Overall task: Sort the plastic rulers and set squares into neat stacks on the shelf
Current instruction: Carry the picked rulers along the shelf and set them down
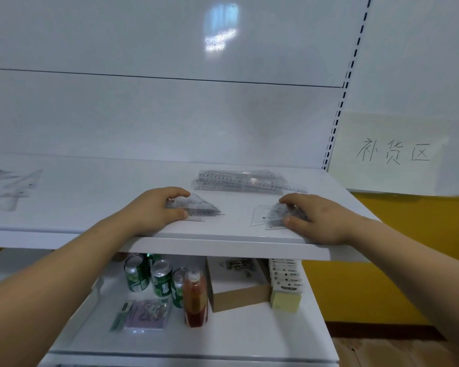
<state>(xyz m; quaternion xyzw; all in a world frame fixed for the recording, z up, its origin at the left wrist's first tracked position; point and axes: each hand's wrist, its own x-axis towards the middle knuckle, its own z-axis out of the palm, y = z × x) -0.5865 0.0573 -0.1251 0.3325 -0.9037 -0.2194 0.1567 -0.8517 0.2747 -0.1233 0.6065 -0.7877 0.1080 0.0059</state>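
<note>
Across the middle of the frame, one white shelf [90, 202], left end cut off by the picture edge. Lower centre, a second white shelf [249, 337], back part hidden under the first. At right, one pale paper sign [387, 152] bearing three handwritten characters, far edge washed out.

Two bare forearms reaching in from the lower corners. Left hand [154, 207], centre-left: grip curled round the left pile of set squares [199, 205], fingers over the far edge, thumb at the near edge. Right hand [316, 215], centre-right: grip curled over the right pile of set squares [265, 217], thumb at the near edge, part of the pile hidden beneath the fingers. Both piles on the upper shelf near its front edge, well apart from each other.

Just behind the hands, one stack of clear rulers [239, 181], lying crosswise. Clear plastic overlapping everywhere, so no count possible in any pile.

At the left edge, blurred clear shapes [6, 181], cut off, hard to identify.

On the lower shelf: one cardboard box [239, 295], top hidden; three green cans [161, 279]; one bottle [195, 300] of reddish drink; one block of yellow notes [286, 300]; one purple packet [146, 313], print blurred.
</note>
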